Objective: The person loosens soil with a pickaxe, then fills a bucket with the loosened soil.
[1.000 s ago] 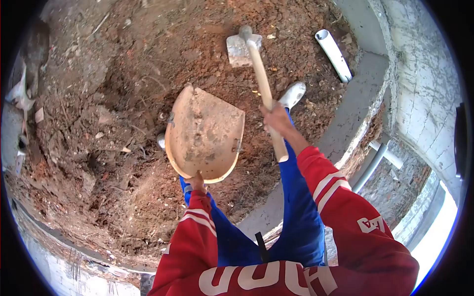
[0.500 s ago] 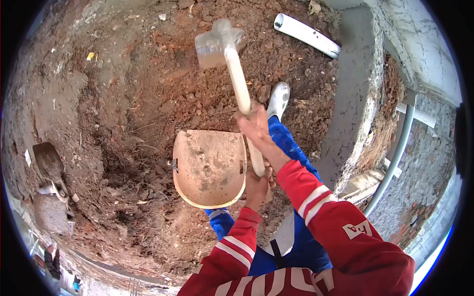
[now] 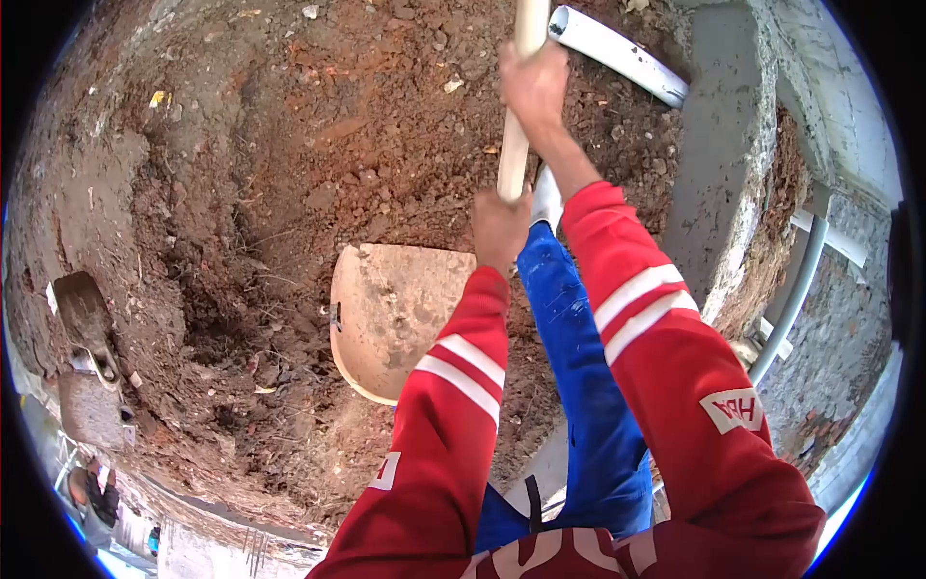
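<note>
Both my hands are closed round the pale wooden handle of a hoe (image 3: 513, 159), raised in front of me. My left hand (image 3: 502, 230) grips the butt end. Farther up the shaft is my right hand (image 3: 535, 87). The hoe's head is outside the view, past the top edge. Below and left of my left hand, a shallow tan plastic scoop pan (image 3: 400, 309) lies on the soil, smeared with dirt. My left sleeve covers part of its right side.
Loose reddish-brown soil (image 3: 367, 145) covers the ground. A white pipe (image 3: 622, 56) lies at upper right beside a grey concrete ledge (image 3: 714, 125). Shovel blades (image 3: 82, 309) rest at far left. A person (image 3: 95, 497) is at lower left. My boot (image 3: 547, 198) stands near the handle.
My hands have lifted the hoe up and forward, and its head has left the view. My left arm has stretched out over the pan's right side.
</note>
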`<state>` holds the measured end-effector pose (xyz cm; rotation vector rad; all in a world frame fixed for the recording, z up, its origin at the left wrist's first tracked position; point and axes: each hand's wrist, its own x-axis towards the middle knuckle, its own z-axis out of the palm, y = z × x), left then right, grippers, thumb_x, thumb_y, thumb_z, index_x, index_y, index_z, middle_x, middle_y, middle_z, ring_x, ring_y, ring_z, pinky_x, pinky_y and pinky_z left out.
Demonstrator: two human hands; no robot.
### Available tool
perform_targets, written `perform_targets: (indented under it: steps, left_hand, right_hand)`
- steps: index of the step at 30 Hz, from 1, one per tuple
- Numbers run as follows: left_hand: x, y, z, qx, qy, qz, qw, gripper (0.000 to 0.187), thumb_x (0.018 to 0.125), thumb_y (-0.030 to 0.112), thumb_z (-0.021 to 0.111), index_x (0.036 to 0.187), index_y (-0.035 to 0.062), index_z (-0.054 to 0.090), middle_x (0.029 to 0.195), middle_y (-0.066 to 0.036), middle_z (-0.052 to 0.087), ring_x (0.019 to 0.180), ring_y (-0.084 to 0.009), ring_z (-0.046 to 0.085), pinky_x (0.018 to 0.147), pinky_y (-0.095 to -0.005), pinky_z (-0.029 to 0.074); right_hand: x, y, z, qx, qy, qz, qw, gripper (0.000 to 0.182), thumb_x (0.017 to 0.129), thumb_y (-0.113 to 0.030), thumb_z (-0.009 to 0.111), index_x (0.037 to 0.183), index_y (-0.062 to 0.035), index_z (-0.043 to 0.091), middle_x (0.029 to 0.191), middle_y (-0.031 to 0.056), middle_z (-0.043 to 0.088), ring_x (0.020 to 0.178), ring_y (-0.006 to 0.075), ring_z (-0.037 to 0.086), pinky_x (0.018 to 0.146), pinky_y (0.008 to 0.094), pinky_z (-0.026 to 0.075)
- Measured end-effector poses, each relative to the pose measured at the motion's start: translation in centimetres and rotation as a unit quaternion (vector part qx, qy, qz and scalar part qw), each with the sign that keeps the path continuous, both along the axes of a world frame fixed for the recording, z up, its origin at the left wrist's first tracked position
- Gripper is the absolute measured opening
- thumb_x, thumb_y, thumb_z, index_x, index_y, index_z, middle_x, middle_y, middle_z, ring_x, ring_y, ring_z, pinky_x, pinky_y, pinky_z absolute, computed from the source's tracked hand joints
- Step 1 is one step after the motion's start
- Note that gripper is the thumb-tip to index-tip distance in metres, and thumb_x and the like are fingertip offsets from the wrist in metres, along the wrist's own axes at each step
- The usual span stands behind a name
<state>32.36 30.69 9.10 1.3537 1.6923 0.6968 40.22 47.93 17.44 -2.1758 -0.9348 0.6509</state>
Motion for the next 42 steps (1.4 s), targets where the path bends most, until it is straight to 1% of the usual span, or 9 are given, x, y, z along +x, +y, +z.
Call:
perform_targets:
  steps: [1, 2, 8, 17, 21, 26, 33, 38, 42]
  left_hand:
    - [-2.2, -2.0, 4.5, -0.348, -0.194, 0.019, 0.917, 0.035, 0.08, 0.028, 0.076, 0.086, -0.0057, 0.067, 0.073, -0.021, 0.069, 0.065, -0.0331, 0.069, 0.062, -0.0417, 0.054]
    - [-3.9, -5.9, 1.8, -0.223, -0.007, -0.008, 0.975, 0.039, 0.079, 0.03, 0.077, 0.09, -0.0059, 0.067, 0.079, -0.025, 0.07, 0.075, -0.0365, 0.07, 0.068, -0.0435, 0.056]
    - [-8.4, -12.0, 8.9, -0.31, 0.124, -0.137, 0.933, 0.038, 0.083, 0.032, 0.068, 0.102, -0.0001, 0.061, 0.091, -0.028, 0.068, 0.086, -0.0436, 0.069, 0.08, -0.0483, 0.057]
    - [-21.3, -25.4, 7.1, -0.317, -0.113, -0.049, 0.941, 0.029, 0.079, 0.021, 0.069, 0.102, 0.0038, 0.068, 0.082, -0.019, 0.071, 0.076, -0.036, 0.071, 0.07, -0.0432, 0.056]
    - [-31.5, -34.0, 10.9, -0.344, -0.017, -0.081, 0.935, 0.015, 0.079, 0.011, 0.071, 0.083, -0.0016, 0.066, 0.069, -0.01, 0.066, 0.058, -0.0175, 0.06, 0.057, -0.0351, 0.05]
    - [-34.5, -29.0, 15.1, -0.328, -0.046, -0.103, 0.938, 0.023, 0.081, 0.014, 0.071, 0.097, -0.0013, 0.069, 0.08, -0.018, 0.071, 0.074, -0.0306, 0.072, 0.071, -0.0402, 0.056]
    - [-13.0, -5.0, 18.5, 0.031, -0.209, 0.004, 0.977, 0.024, 0.081, 0.019, 0.074, 0.091, -0.0003, 0.063, 0.074, -0.02, 0.068, 0.069, -0.0387, 0.069, 0.063, -0.0457, 0.053]
    - [-8.4, -2.7, 10.9, 0.026, -0.152, 0.031, 0.988, 0.023, 0.085, 0.021, 0.069, 0.093, 0.0002, 0.069, 0.077, -0.022, 0.068, 0.071, -0.0389, 0.068, 0.066, -0.0433, 0.052]
    - [-12.8, -22.4, 7.3, -0.431, -0.06, 0.034, 0.9, 0.03, 0.081, 0.025, 0.072, 0.093, -0.0023, 0.068, 0.084, -0.025, 0.07, 0.079, -0.0403, 0.07, 0.075, -0.0479, 0.057]
  right_hand:
    - [0.6, -3.8, -9.5, -0.101, -0.049, 0.017, 0.994, 0.037, 0.085, -0.019, 0.069, 0.097, 0.0155, 0.064, 0.082, 0.0281, 0.069, 0.067, 0.0365, 0.071, 0.064, 0.0423, 0.059]
    - [-0.9, -5.3, -8.4, -0.182, 0.009, -0.07, 0.981, 0.042, 0.084, -0.021, 0.07, 0.101, 0.0168, 0.063, 0.082, 0.0276, 0.069, 0.065, 0.0343, 0.072, 0.06, 0.0384, 0.059]
    - [-1.4, -16.9, -8.3, -0.201, 0.303, -0.241, 0.9, 0.025, 0.091, -0.02, 0.066, 0.087, 0.0039, 0.062, 0.061, 0.0093, 0.057, 0.046, 0.0209, 0.057, 0.042, 0.0379, 0.049]
    - [-13.4, -27.4, -7.2, -0.188, 0.204, -0.144, 0.95, 0.016, 0.09, -0.011, 0.064, 0.088, 0.003, 0.057, 0.063, 0.0058, 0.056, 0.046, 0.0158, 0.054, 0.041, 0.0318, 0.046]
    - [-24.3, -36.6, -3.5, -0.187, 0.37, -0.22, 0.883, 0.032, 0.084, 0.001, 0.063, 0.112, 0.01, 0.05, 0.075, 0.0107, 0.062, 0.054, 0.0147, 0.06, 0.042, 0.0292, 0.05]
    - [-27.0, -33.8, 6.5, -0.074, 0.405, -0.189, 0.892, 0.018, 0.081, 0.006, 0.06, 0.096, 0.0024, 0.053, 0.075, 0.0098, 0.062, 0.052, 0.0159, 0.059, 0.046, 0.0295, 0.052]
    - [-12.3, -11.1, 22.0, 0.264, 0.144, 0.11, 0.947, 0.014, 0.092, -0.008, 0.061, 0.096, 0.0014, 0.051, 0.062, 0.0068, 0.054, 0.046, 0.0119, 0.051, 0.041, 0.0271, 0.045]
    - [-9.4, -5.5, 12.7, 0.24, 0.03, 0.127, 0.962, 0.02, 0.089, -0.013, 0.064, 0.091, 0.0022, 0.051, 0.067, 0.0092, 0.057, 0.05, 0.0195, 0.056, 0.049, 0.0339, 0.05]
    - [-11.6, -24.0, -10.3, -0.229, -0.034, 0.08, 0.97, 0.045, 0.083, -0.019, 0.068, 0.115, 0.008, 0.051, 0.1, 0.0337, 0.066, 0.099, 0.0469, 0.066, 0.084, 0.0462, 0.056]
